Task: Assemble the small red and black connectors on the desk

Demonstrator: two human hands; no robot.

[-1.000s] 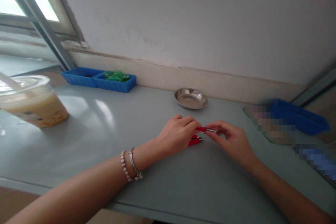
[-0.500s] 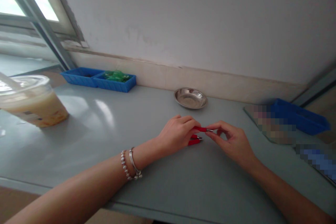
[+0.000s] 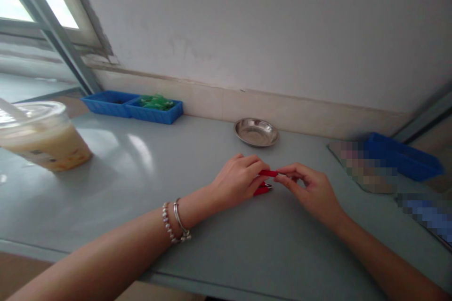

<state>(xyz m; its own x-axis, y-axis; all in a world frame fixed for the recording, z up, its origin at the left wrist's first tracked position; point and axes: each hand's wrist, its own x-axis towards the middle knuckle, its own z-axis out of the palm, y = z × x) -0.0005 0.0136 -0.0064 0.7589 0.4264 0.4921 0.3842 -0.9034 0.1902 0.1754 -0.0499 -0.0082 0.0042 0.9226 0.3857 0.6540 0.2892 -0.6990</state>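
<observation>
My left hand (image 3: 242,176), with bracelets at its wrist, is closed around the body of a red pen (image 3: 269,173). The fingertips of my right hand (image 3: 308,184) pinch together at this pen's silver tip, partly covering it. Just below, more red pens (image 3: 261,190) with silver tips stick out from under my left fingers. Their back ends are hidden by the hand, and I cannot tell whether they are gripped or lie on the table.
Beyond my hands, a round metal dish (image 3: 256,132) stands near the wall on the grey table (image 3: 197,146). Blue trays (image 3: 155,112), one with green pieces, sit at back left. A drink cup (image 3: 45,136) is left; another blue tray (image 3: 404,157) is right, by blurred flat items.
My right fingertips have shifted very slightly left at the silver tip. The lower red pens show a little differently under my left hand; otherwise things stay in place.
</observation>
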